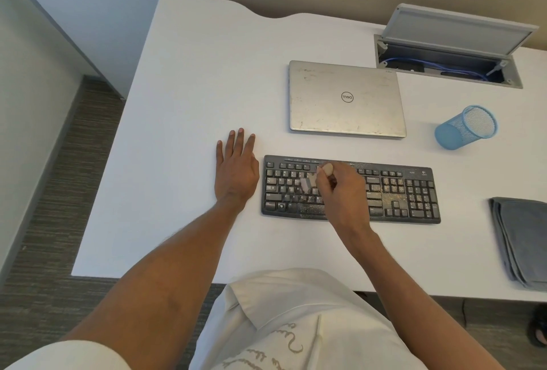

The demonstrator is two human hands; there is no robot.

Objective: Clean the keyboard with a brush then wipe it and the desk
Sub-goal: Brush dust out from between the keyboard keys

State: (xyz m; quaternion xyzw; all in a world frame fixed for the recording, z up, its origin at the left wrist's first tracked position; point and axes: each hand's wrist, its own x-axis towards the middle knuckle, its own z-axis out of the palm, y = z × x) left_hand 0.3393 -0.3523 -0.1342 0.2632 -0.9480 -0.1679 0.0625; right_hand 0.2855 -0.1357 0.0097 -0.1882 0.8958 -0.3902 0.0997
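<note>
A black keyboard [408, 192] lies on the white desk [192, 79], with sandy crumbs scattered over its middle and right keys. My right hand [343, 189] is over the keyboard's middle and grips a small brush [307, 183]; its wooden handle end pokes out above my fingers and its pale, blurred bristles touch the keys on the left half. My left hand [236, 168] rests flat on the desk just left of the keyboard, fingers straight. A folded grey cloth [524, 239] lies at the desk's right edge.
A shut silver laptop [344, 98] lies behind the keyboard. A blue mesh cup [467, 127] lies on its side to the right. An open cable hatch [447, 56] with blue wires sits at the back right. The desk's front edge is near my body.
</note>
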